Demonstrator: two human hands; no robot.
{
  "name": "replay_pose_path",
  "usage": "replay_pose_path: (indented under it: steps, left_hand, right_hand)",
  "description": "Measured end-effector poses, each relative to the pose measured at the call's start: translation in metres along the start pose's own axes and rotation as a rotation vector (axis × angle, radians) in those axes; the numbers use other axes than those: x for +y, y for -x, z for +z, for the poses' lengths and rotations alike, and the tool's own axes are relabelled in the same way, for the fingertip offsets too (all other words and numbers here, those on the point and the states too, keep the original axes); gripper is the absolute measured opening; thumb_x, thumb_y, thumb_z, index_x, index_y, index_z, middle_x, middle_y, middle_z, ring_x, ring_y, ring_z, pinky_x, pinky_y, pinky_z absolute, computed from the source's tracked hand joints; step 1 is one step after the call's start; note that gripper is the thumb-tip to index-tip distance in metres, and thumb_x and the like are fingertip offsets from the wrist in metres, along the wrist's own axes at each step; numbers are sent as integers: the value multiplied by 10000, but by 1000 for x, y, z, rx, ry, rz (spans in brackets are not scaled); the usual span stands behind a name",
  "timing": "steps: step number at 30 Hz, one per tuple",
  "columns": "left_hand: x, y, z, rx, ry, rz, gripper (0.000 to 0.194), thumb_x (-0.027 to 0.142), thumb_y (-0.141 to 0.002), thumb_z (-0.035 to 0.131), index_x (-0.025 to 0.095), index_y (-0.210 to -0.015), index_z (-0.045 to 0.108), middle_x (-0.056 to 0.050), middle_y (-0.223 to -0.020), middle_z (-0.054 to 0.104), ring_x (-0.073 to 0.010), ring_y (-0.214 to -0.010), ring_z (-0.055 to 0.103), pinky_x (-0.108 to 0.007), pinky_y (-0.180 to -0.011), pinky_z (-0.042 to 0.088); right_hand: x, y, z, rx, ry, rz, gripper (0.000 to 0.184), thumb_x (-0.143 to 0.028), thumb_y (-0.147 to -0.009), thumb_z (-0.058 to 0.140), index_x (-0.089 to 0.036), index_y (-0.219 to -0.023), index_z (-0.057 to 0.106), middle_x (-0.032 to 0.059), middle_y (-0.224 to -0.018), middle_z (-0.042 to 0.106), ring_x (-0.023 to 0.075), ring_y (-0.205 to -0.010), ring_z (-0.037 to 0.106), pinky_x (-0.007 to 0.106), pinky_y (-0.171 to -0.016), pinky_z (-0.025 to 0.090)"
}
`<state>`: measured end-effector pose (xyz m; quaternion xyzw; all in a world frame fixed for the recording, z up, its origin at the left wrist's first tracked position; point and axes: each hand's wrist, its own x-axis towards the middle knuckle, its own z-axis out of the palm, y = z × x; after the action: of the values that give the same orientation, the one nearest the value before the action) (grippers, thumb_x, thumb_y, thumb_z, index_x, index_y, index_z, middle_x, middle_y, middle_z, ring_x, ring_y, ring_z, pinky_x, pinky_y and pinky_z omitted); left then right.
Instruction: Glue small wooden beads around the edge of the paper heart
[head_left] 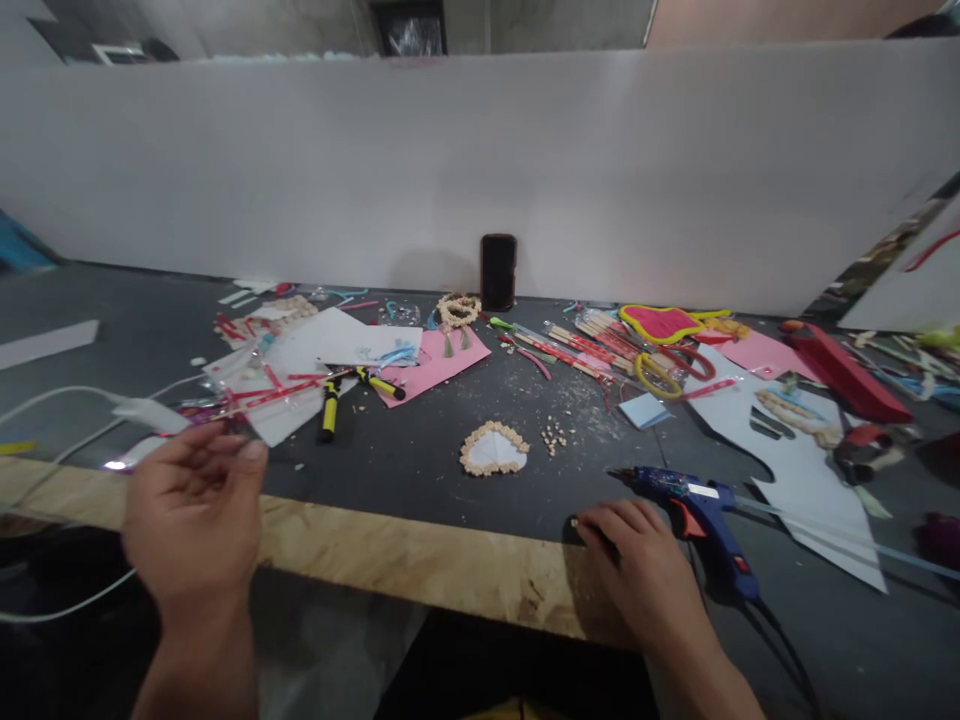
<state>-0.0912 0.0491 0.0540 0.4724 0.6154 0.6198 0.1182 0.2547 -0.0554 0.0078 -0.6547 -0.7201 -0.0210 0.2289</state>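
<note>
My left hand (pixel 199 510) is raised over the table's front edge at left, its fingers curled toward the thumb; whatever they may hold is hidden. At the front edge, right of centre, my right hand (pixel 641 560) pinches a small tan piece (pixel 574 522) at its fingertips. Ahead of it lies a small white paper shape (pixel 495 449) with tan pieces along most of its rim; the lower right rim is bare. Loose tan pieces (pixel 555 437) are scattered beside it. A blue glue gun (pixel 701 510) with an orange trigger rests just right of my right hand.
A phone (pixel 499 272) leans against the white partition (pixel 337 180). Yellow-black pliers (pixel 328 408), pink paper (pixel 439 370) and white sheets lie at left. Chopsticks in red wrappers (pixel 562 350), pipe-cleaner shapes (pixel 660 322) and a cut white sheet (pixel 810 520) fill the right. White cables cross the left.
</note>
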Motion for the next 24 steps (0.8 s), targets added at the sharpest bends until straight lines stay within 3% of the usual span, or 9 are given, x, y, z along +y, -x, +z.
replay_pose_path:
  steps: [1,4,7,9,12,15,19,24]
  left_hand:
    - [-1,4,2,-1,13,-1,324,302,-779,671,289,-1092,591,48,-895,620,-132,-806,572,-256,-730,451]
    - [5,22,17,-178,-60,-45,188,340,-801,629,223,-947,639,25,-772,641,-147,-717,592,-262,-669,454]
    - [24,46,37,-586,-208,13,149,361,-810,604,222,-836,654,16,-741,665,-157,-691,597,-259,-641,434]
    - [39,61,52,-842,-165,160,146,319,-844,552,225,-800,655,9,-773,670,-158,-729,602,-256,-671,428]
    - [60,76,73,-1054,-126,394,177,284,-870,523,217,-768,652,0,-762,673,-167,-780,600,-271,-742,403]
    - [73,81,94,-1114,-158,511,213,292,-898,498,210,-768,646,-2,-759,679,-166,-770,594,-279,-754,378]
    - [83,81,123,-1143,-272,623,241,307,-925,464,205,-811,649,-10,-784,682,-174,-797,597,-283,-760,360]
    - [95,82,159,-1198,-492,722,401,397,-957,368,190,-767,654,-39,-732,669,-184,-760,603,-292,-750,375]
  right_hand:
    - [0,-1,0,-7,6,-2,142,-256,-874,524,-232,-848,662,35,-844,667,199,-821,583,352,-747,472]
    - [3,-1,-1,-14,20,-3,139,-267,-866,538,-243,-888,674,36,-875,671,207,-849,587,359,-756,480]
    - [4,0,-1,-9,25,0,144,-264,-861,540,-239,-897,678,40,-875,674,205,-843,594,357,-749,490]
    - [4,0,-2,-9,17,5,143,-258,-853,547,-236,-911,676,43,-871,676,204,-832,599,351,-734,498]
    - [5,2,-2,-8,-11,19,176,-244,-830,564,-227,-977,660,49,-908,681,205,-864,605,352,-755,508]
    - [11,8,-3,35,-41,26,215,-261,-822,567,-215,-1018,643,62,-968,674,209,-924,606,355,-790,513]
    - [20,20,-14,192,-45,19,237,-345,-867,509,-217,-1018,639,71,-965,667,206,-919,611,371,-824,498]
    - [40,38,-38,360,56,65,302,-428,-892,435,-221,-989,631,79,-923,660,227,-877,586,369,-738,487]
